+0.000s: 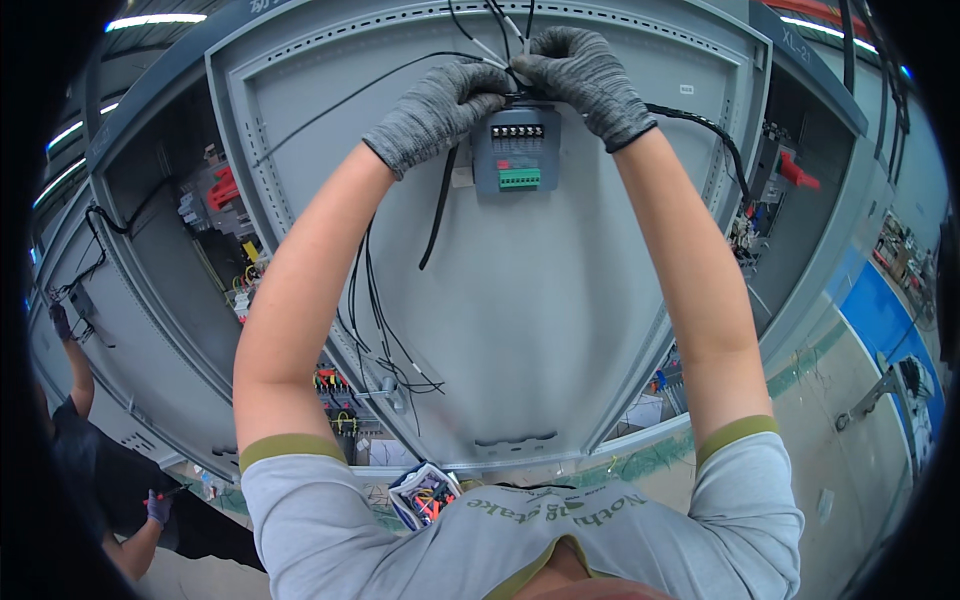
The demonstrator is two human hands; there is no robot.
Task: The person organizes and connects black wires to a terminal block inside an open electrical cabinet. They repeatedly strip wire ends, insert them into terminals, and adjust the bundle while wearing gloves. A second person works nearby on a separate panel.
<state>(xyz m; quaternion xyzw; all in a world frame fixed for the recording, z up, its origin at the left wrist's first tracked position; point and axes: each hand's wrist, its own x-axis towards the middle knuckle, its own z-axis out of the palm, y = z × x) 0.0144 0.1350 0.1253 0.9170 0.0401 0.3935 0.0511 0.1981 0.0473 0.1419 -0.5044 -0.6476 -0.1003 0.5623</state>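
In grey knit gloves, both my hands are raised to the cabinet door at the top of the view. My left hand (435,112) pinches the bundle of thin black wires (511,72) from the left. From the right, my right hand (588,85) closes its fingers on the same bundle. Some wires carry white end markers and spread upward. Just below my hands sits a grey meter module (515,148) with a black screw terminal strip and a green connector. A black sleeve (438,220) hangs under my left hand. What lies between my fingertips is partly hidden.
More loose black wires (375,300) dangle left of the door's middle. A black wrapped cable (710,124) runs right to the door frame. Below is a box of tools (428,497). At left, a co-worker (100,480) stands by another cabinet, holding a red-handled tool.
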